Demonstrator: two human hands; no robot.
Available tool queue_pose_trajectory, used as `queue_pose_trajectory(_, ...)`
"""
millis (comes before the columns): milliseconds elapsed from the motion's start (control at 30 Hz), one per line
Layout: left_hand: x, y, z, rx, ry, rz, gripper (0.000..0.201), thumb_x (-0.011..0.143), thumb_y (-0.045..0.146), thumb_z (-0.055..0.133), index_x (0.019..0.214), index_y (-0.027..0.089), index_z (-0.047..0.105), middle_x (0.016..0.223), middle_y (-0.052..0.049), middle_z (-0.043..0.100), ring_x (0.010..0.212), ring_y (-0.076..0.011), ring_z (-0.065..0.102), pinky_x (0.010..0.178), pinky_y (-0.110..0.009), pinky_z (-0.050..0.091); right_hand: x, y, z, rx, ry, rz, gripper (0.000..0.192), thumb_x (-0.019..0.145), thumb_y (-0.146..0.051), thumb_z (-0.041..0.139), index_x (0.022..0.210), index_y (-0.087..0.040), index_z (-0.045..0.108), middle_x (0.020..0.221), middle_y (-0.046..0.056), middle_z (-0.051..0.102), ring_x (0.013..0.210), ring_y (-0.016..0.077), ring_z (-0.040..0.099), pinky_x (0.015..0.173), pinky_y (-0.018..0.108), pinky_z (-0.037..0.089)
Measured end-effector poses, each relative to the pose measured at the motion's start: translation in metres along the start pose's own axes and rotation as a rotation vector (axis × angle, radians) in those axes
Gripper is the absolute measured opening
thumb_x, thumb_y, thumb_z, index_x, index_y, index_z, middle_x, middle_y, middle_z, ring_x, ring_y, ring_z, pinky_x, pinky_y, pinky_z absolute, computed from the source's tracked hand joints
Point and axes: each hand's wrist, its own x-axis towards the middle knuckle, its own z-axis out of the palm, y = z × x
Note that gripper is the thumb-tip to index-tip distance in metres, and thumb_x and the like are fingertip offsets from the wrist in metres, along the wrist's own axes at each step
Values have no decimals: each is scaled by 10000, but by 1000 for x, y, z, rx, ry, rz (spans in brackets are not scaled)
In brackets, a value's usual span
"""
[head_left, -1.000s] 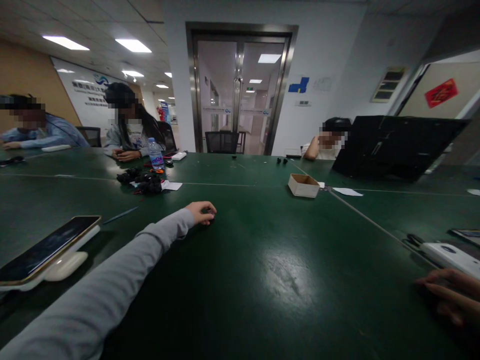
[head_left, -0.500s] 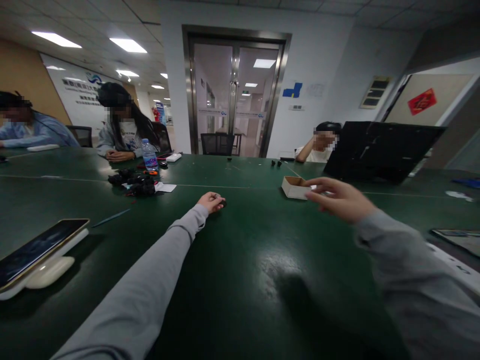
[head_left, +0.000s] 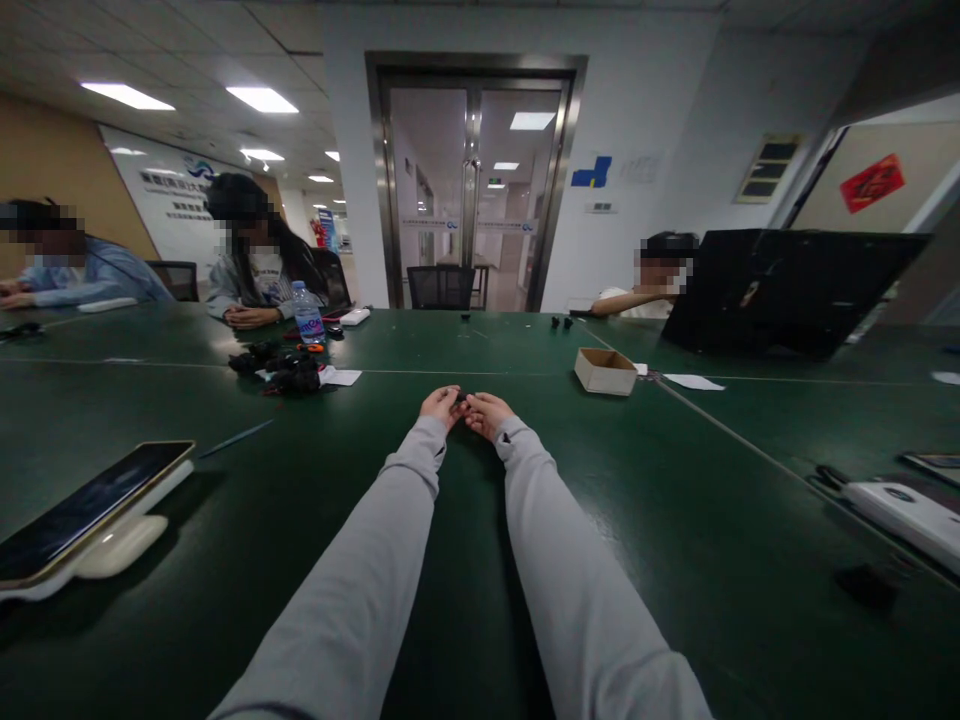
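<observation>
In the head view my left hand [head_left: 444, 405] and my right hand [head_left: 487, 412] meet over the middle of the green table [head_left: 465, 500]. Between their fingertips is a small dark object [head_left: 462, 398], too small and too covered for me to name. The fingers of my left hand are closed on it. My right hand's thumb and fingers pinch at its other side; whether they hold a separate piece is hidden. A small open cardboard box [head_left: 604, 374] stands beyond my right hand, apart from it.
On the left lie a phone [head_left: 97, 510] on a white stand, a thin blue tool [head_left: 236, 438] and a pile of black parts [head_left: 281, 368] beside a water bottle [head_left: 307, 315]. A monitor [head_left: 780, 290] stands at right, near a white device [head_left: 907, 515]. Several people sit across the table.
My right hand has moved left from beside the cardboard box to meet my left hand at the small dark object. My left hand stays closed on it. The view has shifted slightly.
</observation>
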Motion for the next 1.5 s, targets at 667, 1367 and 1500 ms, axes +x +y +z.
queue_pose_trajectory(667,-1,2,3,190,107,86,207,623,228,682,666,119,512,429,37,494,387,-58,456,397,-167,352,1,4,-6,15,26,-147,269,767,-25,501,972,-200,509,528,-60,520,382,76,513,379,185,435)
queue_pose_trajectory(1367,2,-3,-6,354,50,217,183,598,235,686,706,109,608,544,-2,570,459,-69,505,439,-186,413,2,4,-4,12,86,-137,259,776,0,467,957,-180,508,492,-59,503,365,76,504,362,181,431)
queue_pose_trajectory(1500,0,-1,-5,352,49,192,152,617,224,673,683,109,598,520,6,561,439,-66,495,439,-187,408,3,5,-5,12,94,-133,254,783,6,454,947,-180,510,484,-61,498,368,77,503,361,182,433)
